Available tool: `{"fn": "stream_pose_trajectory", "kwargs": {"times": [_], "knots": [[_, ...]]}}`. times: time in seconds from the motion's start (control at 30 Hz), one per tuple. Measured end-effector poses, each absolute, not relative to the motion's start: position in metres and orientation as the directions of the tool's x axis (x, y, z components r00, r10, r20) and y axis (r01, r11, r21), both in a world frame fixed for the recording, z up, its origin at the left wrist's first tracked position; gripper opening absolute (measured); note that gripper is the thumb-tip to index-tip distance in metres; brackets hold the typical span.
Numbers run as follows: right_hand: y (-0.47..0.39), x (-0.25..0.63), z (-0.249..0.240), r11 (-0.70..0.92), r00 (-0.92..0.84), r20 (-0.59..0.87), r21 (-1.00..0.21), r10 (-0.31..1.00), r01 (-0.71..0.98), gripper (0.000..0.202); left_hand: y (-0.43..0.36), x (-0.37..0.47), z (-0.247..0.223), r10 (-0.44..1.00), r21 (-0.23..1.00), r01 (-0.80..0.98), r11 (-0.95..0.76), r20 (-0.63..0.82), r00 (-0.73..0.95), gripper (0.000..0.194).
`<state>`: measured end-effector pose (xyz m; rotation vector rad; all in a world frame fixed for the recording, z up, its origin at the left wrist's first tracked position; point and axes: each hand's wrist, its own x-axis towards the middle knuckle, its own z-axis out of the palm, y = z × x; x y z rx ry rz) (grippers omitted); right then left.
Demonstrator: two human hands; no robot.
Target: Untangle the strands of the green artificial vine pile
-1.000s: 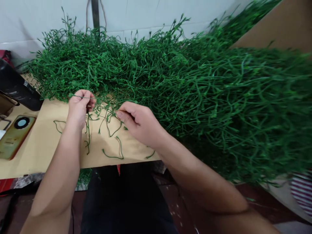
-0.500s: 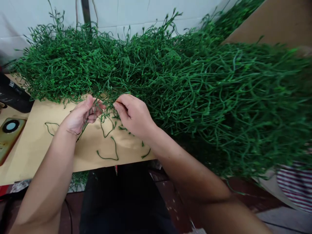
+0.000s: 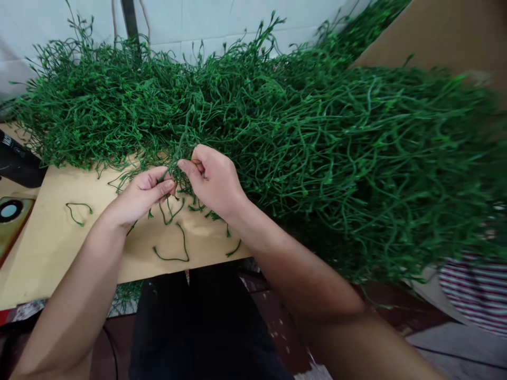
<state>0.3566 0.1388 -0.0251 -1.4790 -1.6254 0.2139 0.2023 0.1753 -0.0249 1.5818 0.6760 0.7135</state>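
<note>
Left hand [image 3: 146,194] and right hand [image 3: 216,179] pinch green stems [image 3: 175,168], few loose strands [image 3: 173,259] nearer the body, a large heap [image 3: 317,137] beyond.

One phone [image 3: 11,227], one bottle [image 3: 19,163], one striped cloth [image 3: 475,295]
Green stems [image 3: 301,132]: a great many, too tangled to count exactly

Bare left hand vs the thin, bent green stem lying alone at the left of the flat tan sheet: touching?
Apart. Head view: bare tan sheet shows between the left hand and the bent stem.
</note>
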Motion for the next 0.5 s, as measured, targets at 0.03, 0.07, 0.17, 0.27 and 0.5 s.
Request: {"fn": "stream_pose_trajectory", "kwargs": {"times": [0.03,0.07,0.17,0.27,0.5], "knots": [[0.139,0.356,-0.024,0.267,0.128,0.498,-0.643,0.858,0.717,0.036,0.175,0.203,-0.025,0.756,0.989,0.019,-0.147,0.1,0.647,0.041],[0.14,0.355,-0.022,0.264,0.133,0.507,-0.634,0.851,0.727,0.036,0.175,0.203,-0.025,0.75,0.985,0.003,-0.171,0.128,0.649,0.041],[0.143,0.351,-0.016,0.259,0.14,0.533,-0.603,0.835,0.754,0.033,0.177,0.204,-0.023,0.758,0.977,-0.056,-0.206,0.195,0.622,0.039],[0.148,0.342,-0.012,0.259,0.14,0.558,-0.574,0.818,0.777,0.031,0.18,0.205,-0.02,0.778,0.97,-0.088,-0.226,0.234,0.583,0.038],[0.178,0.368,0.003,0.152,0.301,0.601,-0.586,0.74,0.796,0.032,0.176,0.196,-0.017,0.818,0.981,-0.047,-0.189,0.183,0.545,0.035]]}}
